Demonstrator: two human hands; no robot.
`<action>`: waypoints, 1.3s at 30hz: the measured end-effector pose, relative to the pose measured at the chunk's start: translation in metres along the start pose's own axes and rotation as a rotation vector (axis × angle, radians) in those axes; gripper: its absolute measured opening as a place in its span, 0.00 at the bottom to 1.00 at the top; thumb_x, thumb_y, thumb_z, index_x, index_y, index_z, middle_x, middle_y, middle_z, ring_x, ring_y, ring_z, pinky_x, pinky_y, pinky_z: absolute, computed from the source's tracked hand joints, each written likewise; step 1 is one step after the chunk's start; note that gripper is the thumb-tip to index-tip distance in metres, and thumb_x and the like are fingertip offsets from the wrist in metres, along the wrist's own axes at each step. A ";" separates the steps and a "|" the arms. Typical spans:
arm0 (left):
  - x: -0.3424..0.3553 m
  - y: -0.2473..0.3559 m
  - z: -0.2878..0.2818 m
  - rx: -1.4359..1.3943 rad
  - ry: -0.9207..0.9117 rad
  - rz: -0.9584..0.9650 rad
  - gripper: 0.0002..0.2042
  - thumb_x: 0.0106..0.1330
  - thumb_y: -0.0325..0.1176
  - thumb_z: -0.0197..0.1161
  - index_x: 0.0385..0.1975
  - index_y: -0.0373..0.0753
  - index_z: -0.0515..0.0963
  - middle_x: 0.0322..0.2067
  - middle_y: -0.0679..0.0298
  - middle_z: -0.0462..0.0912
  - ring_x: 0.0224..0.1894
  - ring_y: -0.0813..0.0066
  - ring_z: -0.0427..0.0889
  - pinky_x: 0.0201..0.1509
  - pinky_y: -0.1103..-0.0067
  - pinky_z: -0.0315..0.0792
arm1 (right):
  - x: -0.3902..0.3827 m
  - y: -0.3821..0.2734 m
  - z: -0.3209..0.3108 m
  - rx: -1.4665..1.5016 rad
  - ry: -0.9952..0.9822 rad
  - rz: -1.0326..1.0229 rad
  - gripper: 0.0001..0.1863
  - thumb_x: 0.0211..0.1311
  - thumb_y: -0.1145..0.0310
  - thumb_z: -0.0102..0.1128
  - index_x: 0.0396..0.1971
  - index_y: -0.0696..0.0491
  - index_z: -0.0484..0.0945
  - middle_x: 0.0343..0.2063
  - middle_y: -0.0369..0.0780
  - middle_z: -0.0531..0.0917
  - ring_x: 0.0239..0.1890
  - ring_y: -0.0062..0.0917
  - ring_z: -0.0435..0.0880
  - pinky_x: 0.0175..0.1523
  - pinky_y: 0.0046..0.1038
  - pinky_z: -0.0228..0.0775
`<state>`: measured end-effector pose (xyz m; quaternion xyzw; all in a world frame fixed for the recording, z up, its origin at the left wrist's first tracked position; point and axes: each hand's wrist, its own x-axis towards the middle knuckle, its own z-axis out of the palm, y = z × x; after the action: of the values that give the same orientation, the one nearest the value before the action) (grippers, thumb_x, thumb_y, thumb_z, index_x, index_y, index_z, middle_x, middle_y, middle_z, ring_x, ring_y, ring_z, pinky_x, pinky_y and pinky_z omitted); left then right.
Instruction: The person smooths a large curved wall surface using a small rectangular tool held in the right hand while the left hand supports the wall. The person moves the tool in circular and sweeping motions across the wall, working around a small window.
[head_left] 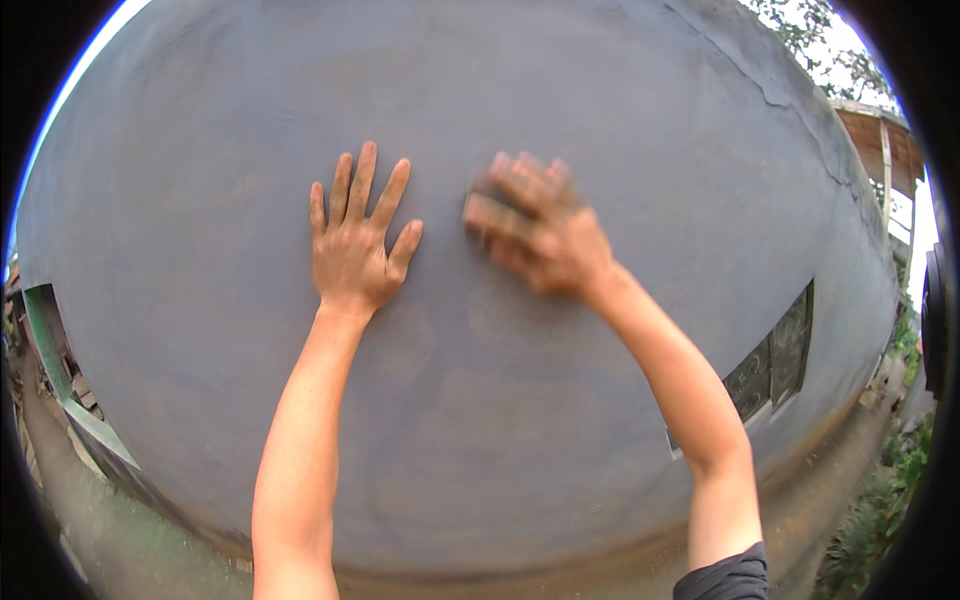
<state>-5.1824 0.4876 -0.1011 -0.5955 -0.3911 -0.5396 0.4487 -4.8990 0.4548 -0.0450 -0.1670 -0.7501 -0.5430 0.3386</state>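
Note:
A broad grey plastered wall (450, 440) fills most of the view. My left hand (355, 250) lies flat against it with the fingers spread, and holds nothing. To its right, my right hand (545, 235) is at the wall's surface, smeared by motion. Its fingers look bent round something dark, partly showing between thumb and fingers; the blur hides what it is. Brownish grime marks the fingers of both hands.
A crack (755, 90) runs down the wall's upper right. Low on the right is a dark patterned window (775, 355); a green-framed opening (50, 335) is at the far left. Plants (870, 530) grow at the lower right, beside a strip of ground.

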 end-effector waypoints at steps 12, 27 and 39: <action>-0.025 -0.081 -0.014 0.040 -0.083 0.187 0.32 0.79 0.67 0.44 0.80 0.68 0.62 0.85 0.71 0.51 0.86 0.66 0.44 0.88 0.54 0.36 | 0.022 -0.047 0.033 0.191 -0.180 -0.233 0.33 0.66 0.51 0.71 0.71 0.26 0.75 0.78 0.34 0.67 0.80 0.40 0.64 0.83 0.51 0.52; 0.011 -0.162 -0.022 0.038 0.054 0.091 0.37 0.74 0.72 0.49 0.80 0.67 0.62 0.85 0.71 0.51 0.86 0.63 0.44 0.87 0.51 0.41 | 0.128 0.010 0.039 -0.257 0.127 0.246 0.27 0.78 0.49 0.59 0.74 0.30 0.74 0.76 0.41 0.69 0.79 0.41 0.65 0.80 0.50 0.55; 0.002 -0.207 -0.036 0.022 0.016 0.054 0.37 0.73 0.70 0.53 0.80 0.68 0.62 0.84 0.71 0.52 0.86 0.59 0.45 0.86 0.48 0.43 | 0.145 0.062 0.036 -0.357 0.203 0.392 0.28 0.80 0.47 0.52 0.76 0.34 0.70 0.76 0.48 0.68 0.79 0.45 0.64 0.82 0.50 0.50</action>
<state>-5.3895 0.5134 -0.0750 -0.5966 -0.3773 -0.5274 0.4728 -4.9759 0.4931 0.0918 -0.3108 -0.5583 -0.6045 0.4757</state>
